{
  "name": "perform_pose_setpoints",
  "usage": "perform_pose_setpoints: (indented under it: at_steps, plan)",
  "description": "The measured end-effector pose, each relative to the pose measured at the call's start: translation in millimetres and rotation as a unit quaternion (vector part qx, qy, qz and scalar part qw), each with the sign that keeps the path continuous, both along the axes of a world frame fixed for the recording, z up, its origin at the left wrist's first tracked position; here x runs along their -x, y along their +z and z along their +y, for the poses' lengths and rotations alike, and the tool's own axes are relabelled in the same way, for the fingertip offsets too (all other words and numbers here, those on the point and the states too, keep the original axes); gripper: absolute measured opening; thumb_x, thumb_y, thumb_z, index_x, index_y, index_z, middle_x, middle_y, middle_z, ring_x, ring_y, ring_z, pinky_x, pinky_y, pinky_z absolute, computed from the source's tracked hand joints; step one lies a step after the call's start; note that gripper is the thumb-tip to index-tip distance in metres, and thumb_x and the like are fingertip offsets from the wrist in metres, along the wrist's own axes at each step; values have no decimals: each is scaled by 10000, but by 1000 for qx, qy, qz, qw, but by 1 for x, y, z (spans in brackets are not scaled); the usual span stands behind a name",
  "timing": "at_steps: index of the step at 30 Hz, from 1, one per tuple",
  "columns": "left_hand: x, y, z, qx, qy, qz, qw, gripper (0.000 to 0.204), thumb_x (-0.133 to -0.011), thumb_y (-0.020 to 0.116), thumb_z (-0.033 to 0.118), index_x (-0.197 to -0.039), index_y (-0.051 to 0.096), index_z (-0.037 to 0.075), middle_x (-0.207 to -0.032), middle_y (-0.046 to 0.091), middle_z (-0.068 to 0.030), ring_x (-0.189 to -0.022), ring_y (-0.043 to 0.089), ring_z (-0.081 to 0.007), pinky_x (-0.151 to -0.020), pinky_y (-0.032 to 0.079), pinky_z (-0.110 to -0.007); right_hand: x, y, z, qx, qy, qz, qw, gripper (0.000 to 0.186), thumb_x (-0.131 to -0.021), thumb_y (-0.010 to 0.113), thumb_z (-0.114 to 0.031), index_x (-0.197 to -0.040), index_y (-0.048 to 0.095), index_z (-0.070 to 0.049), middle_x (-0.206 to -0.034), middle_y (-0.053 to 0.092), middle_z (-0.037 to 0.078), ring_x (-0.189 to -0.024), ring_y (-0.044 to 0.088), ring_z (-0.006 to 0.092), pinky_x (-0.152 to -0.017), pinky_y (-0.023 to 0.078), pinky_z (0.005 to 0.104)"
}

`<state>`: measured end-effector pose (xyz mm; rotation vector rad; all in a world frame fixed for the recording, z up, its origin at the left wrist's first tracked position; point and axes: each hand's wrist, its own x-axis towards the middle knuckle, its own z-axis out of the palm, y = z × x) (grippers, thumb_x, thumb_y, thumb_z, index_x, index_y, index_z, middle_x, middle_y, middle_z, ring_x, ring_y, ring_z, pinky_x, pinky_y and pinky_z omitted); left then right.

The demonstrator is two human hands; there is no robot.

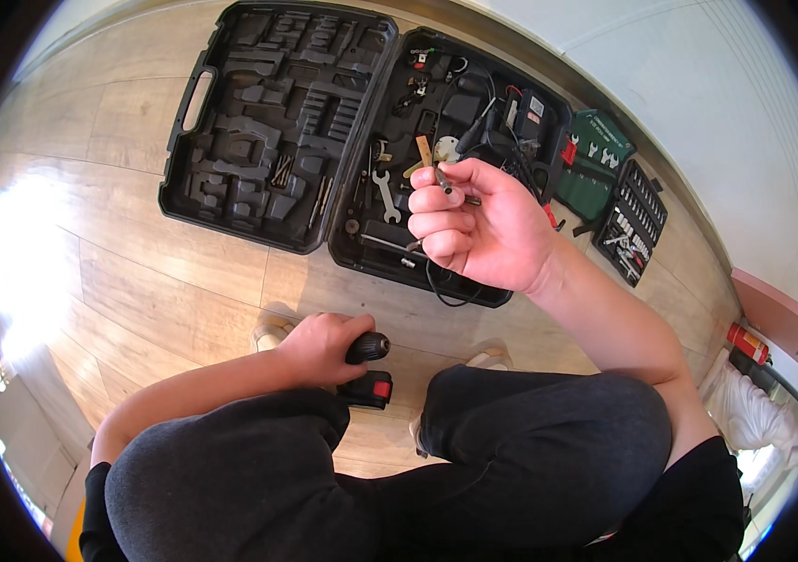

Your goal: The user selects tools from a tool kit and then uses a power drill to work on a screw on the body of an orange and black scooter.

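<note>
Floor: we are sitting on light wood boards point(136, 262), with the open black tool case point(277, 122) in front.
Left hand point(319, 347): we are gripping the black drill point(366, 370) tight, low by our knees.
Right hand point(474, 225): we are pinching a small drill bit point(443, 180) over the case.
Tip: we are best keeping the drill steady and the bit straight.

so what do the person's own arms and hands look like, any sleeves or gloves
Both hands are bare: no gloves, rings, watch or bands show on the left hand or the right hand. The forearms are uncovered up to the elbows. Short black sleeves begin at the upper arms, near the picture's lower corners. No markings or cables show on either arm.
</note>
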<state>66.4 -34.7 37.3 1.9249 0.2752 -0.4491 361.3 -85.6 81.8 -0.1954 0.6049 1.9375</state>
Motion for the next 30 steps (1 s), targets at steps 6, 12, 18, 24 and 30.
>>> perform_pose_setpoints:
  at_steps: [6, 12, 18, 24, 30]
  plan:
    - [1, 0, 0, 2, 3, -3, 1000, 354, -747, 779, 172, -1023, 575, 86, -814, 662, -162, -811, 675, -390, -714, 525, -488, -1, 3, 2, -16, 18, -39, 999, 159, -1011, 525, -181, -916, 597, -76, -782, 512, -33, -617, 331, 71, -565, 301, 230]
    - [0, -1, 1, 9, -1, -6, 1000, 377, -743, 781, 182, -1029, 555, 87, -828, 664, -152, -830, 673, -388, -717, 527, -498, 4, 21, -2, -145, 58, -401, 903, 117, -1072, 430, -190, -1101, 504, -103, -910, 622, 97, -639, 369, 49, -577, 318, 219]
    - [0, 0, 2, 3, -2, 0, 1000, 372, -735, 785, 175, -1032, 578, 91, -825, 663, -154, -822, 674, -383, -720, 527, -486, 16, 6, -10, -323, -15, -757, 567, 70, -1093, 420, -61, -1145, 466, -62, -967, 634, 119, -729, 530, 116, -685, 460, 256]
    - [2, -1, -1, 2, -4, -6, 1000, 380, -738, 785, 182, -1024, 554, 88, -816, 663, -152, -819, 671, -395, -713, 526, -501, 22, 4, -13, -383, -32, -803, 456, 170, -1034, 456, 72, -1162, 474, -39, -1001, 630, 126, -856, 646, 215, -806, 540, 327]
    - [1, -4, -1, 8, -5, -8, 1000, 381, -748, 780, 188, -1017, 531, 84, -812, 662, -151, -822, 668, -405, -705, 525, -515, 22, -2, -13, -370, -33, -805, 463, 129, -1049, 460, 37, -1147, 474, -45, -978, 622, 110, -846, 618, 183, -788, 523, 310]
